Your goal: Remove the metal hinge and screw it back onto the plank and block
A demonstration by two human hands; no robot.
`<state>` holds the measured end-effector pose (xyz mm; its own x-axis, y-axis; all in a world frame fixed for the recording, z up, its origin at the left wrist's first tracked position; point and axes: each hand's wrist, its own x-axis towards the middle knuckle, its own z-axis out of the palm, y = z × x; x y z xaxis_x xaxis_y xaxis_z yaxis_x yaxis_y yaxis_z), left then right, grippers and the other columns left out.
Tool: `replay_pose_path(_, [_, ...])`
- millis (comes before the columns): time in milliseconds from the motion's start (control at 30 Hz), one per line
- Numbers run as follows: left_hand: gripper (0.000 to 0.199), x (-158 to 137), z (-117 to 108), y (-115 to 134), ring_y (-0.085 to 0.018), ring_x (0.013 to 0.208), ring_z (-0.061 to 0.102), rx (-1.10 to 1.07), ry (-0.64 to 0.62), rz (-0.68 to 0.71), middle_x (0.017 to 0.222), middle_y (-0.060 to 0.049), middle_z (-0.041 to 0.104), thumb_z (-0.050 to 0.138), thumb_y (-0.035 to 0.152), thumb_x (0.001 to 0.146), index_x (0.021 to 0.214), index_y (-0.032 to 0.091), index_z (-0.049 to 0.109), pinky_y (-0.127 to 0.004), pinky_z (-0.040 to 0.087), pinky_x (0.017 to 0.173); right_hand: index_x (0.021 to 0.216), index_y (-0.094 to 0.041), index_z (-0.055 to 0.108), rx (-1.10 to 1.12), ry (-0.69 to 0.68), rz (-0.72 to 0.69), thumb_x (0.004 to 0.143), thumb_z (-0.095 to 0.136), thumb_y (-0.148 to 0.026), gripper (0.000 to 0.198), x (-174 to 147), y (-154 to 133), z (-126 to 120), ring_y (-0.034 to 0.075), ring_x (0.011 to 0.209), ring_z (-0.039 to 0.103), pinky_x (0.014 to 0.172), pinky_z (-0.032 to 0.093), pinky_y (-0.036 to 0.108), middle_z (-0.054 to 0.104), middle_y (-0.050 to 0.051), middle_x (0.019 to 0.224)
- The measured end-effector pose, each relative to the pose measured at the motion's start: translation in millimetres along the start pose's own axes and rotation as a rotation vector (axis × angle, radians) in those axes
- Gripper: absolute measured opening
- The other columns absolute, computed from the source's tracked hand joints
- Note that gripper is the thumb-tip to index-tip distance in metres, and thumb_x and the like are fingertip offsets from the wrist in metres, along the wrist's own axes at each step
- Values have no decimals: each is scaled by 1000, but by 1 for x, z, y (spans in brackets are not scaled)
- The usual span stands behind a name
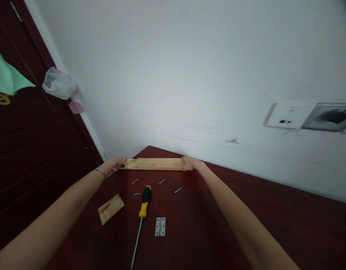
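A long pale wooden board (158, 163) lies across the far part of the dark red table. My left hand (121, 162), with a bracelet on its wrist, grips the board's left end. At the opposite end my right hand (188, 163) has its fingers wrapped over the wood. Nearer to me rests a yellow and black screwdriver (145, 202), its long shaft pointing toward me. A metal hinge (160, 226) lies flat to its right. Several screws are scattered around the handle, among them one screw (178, 190) at the right and another screw (135, 181) at the left.
A short wooden piece (111, 208) lies at the left of the table (206, 225). The white wall (173, 75) stands behind, with a socket panel (291, 115) at the right. At the left are a dark door (29, 150), a plastic bag (59, 83) and a green cloth (6, 73).
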<state>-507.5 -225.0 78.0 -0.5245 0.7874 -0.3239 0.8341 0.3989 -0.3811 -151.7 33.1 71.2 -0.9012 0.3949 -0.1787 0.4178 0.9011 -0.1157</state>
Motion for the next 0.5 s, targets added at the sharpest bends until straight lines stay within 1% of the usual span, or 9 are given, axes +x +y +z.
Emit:
replay_pose_path(100, [92, -1, -1, 2, -32, 123, 54, 13, -40, -44, 136, -24, 50, 70, -1, 49, 135, 13, 43, -37, 50, 94, 123, -17, 56, 0, -21, 6, 92, 58, -35, 36, 2, 0, 0, 22, 105, 61, 87, 54, 43, 59, 9, 124])
replay_pose_path(233, [80, -2, -3, 4, -31, 123, 53, 29, -48, -44, 132, -22, 53, 71, -2, 49, 125, 11, 49, -37, 49, 95, 123, -17, 56, -13, -59, 1, 92, 58, -35, 36, 6, 2, -2, 21, 104, 62, 87, 54, 43, 59, 9, 123])
replay_pose_path(367, [78, -2, -5, 4, -32, 123, 51, 54, -15, -32, 129, -20, 54, 73, -5, 45, 118, 11, 52, -41, 45, 99, 123, -17, 56, -51, -70, -6, 92, 58, -35, 35, 8, 4, -6, 21, 104, 62, 87, 54, 43, 59, 9, 123])
replay_pose_path(467, [74, -4, -12, 0, -32, 124, 50, 69, 30, -30, 130, -18, 53, 74, -1, 51, 120, 13, 52, -43, 43, 100, 122, -17, 57, -92, -44, -8, 93, 57, -35, 34, 2, 3, -9, 21, 104, 62, 87, 53, 43, 60, 9, 123])
replay_pose_path(500, [71, -5, -17, -2, -31, 124, 50, 73, 45, -31, 131, -18, 53, 74, 2, 54, 121, 14, 52, -42, 43, 100, 122, -16, 57, -107, -24, -10, 91, 60, -36, 37, -2, 2, -11, 22, 106, 61, 89, 53, 44, 60, 10, 123])
